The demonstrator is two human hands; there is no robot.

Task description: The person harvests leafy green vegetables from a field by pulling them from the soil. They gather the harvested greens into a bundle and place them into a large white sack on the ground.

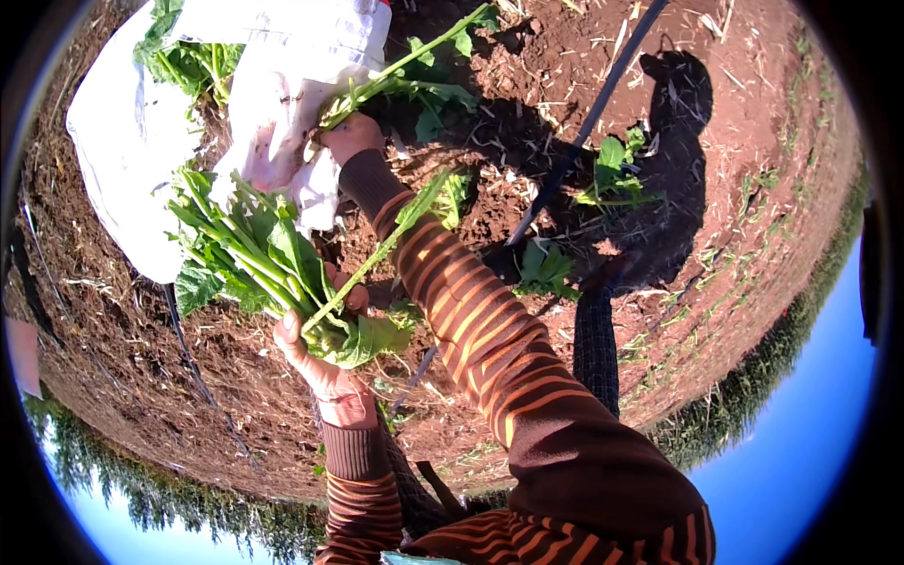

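Note:
A bunch of leafy green stalks lies across the upturned palm of my left hand, its thumb and fingers curled around the stems. My right hand reaches farther forward and grips the base of another green leafy stem, whose top points up and right. Right behind that hand is a white sack, its surface soiled near the hand. More leafy greens show in a gap of the sack. Whether my right hand touches the sack, I cannot tell.
Red-brown soil with dry straw bits surrounds me. A dark hose-like line runs diagonally across the ground at right. Small green plants grow near it, beside my shadow. Another thin dark line lies at left.

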